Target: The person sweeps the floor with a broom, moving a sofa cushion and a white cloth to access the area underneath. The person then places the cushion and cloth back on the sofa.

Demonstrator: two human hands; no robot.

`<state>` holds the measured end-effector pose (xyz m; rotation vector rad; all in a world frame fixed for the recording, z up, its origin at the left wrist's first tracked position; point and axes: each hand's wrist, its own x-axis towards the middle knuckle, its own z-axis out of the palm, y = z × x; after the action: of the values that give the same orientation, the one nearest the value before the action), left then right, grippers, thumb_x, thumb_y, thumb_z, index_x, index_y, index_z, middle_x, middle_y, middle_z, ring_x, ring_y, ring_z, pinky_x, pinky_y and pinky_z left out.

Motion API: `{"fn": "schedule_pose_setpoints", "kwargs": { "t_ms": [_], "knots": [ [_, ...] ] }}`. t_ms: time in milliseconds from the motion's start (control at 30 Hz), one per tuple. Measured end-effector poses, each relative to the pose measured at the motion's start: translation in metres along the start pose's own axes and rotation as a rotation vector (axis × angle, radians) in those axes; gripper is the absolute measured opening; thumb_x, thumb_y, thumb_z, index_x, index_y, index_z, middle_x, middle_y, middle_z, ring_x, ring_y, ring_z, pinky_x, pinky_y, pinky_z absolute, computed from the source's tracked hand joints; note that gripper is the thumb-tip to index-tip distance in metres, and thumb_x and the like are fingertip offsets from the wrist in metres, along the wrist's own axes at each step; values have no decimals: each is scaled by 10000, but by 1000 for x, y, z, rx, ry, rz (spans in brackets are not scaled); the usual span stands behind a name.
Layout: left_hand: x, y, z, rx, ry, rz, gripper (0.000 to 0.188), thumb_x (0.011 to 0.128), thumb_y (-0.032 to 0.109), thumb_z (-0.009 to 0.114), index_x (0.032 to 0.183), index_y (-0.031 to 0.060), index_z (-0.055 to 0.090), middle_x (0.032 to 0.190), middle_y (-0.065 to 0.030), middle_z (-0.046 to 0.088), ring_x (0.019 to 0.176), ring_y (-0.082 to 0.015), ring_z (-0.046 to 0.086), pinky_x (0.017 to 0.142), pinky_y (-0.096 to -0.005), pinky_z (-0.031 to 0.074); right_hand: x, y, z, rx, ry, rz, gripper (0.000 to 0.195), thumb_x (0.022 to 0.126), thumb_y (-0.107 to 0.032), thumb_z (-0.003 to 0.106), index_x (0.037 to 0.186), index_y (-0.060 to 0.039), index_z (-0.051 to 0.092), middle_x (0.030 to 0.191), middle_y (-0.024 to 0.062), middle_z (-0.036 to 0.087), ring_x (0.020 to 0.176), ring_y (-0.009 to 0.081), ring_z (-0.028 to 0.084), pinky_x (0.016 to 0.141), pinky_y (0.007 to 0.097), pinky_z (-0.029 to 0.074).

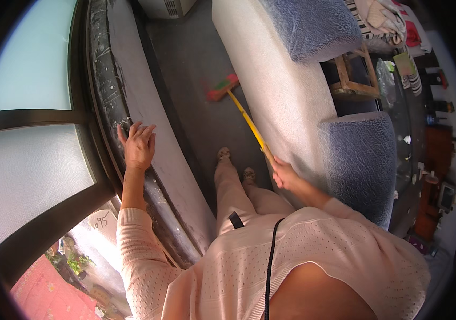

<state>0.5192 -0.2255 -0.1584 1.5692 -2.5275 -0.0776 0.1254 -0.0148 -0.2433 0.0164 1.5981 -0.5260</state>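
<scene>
My right hand (286, 174) grips the yellow handle (252, 126) of a broom near its wooden-looking upper part. At the far end, the broom head (226, 85) is down at the dark floor, its red and green bristles blurred, beside the lower edge of a pale sofa back. My left hand (138, 147) is over the dark, speckled window sill (110, 68), palm down with fingers spread and nothing held. Whether its fingertips touch the sill I cannot tell.
The dark floor (184, 52) forms a narrow strip between the white wall (152, 92) and the pale sofa back (268, 92). Blue-grey plush covers (356, 164) lie over the sofa. A wooden stool (352, 80) stands beyond it. Frosted window panes (32, 168) are on the left.
</scene>
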Motion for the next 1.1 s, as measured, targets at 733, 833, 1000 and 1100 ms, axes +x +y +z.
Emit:
{"fn": "schedule_pose_setpoints", "kwargs": {
  "t_ms": [733,833,1000,1100],
  "knots": [
    [-7,-13,12,-3,59,21,159,844,157,587,970,164,683,900,2,670,1147,-189,519,1101,-585,107,31,-27,111,-442,-150,-218,451,975,-188,401,1421,-241,356,540,-2,358,354,115,309,303,272,225],
    [-3,-8,11,-20,35,14,162,845,165,588,974,166,686,900,3,671,1147,-189,519,1102,-585,108,19,33,44,-581,-147,-222,497,972,-180,403,1458,-191,298,542,31,422,327,144,380,285,326,310],
    [-7,-12,16,-16,43,-7,166,843,179,592,973,163,694,913,4,676,1147,-194,519,1103,-586,123,-96,76,-31,-643,-134,44,419,964,-250,469,1378,-190,453,588,-30,417,432,71,374,393,249,343],
    [-8,-11,12,18,10,2,179,854,184,588,999,157,690,934,3,677,1163,-197,513,1100,-577,122,-96,108,-66,-524,-163,-188,428,956,-247,497,1373,-155,460,600,-27,428,432,63,371,390,231,309]
  ]
}}
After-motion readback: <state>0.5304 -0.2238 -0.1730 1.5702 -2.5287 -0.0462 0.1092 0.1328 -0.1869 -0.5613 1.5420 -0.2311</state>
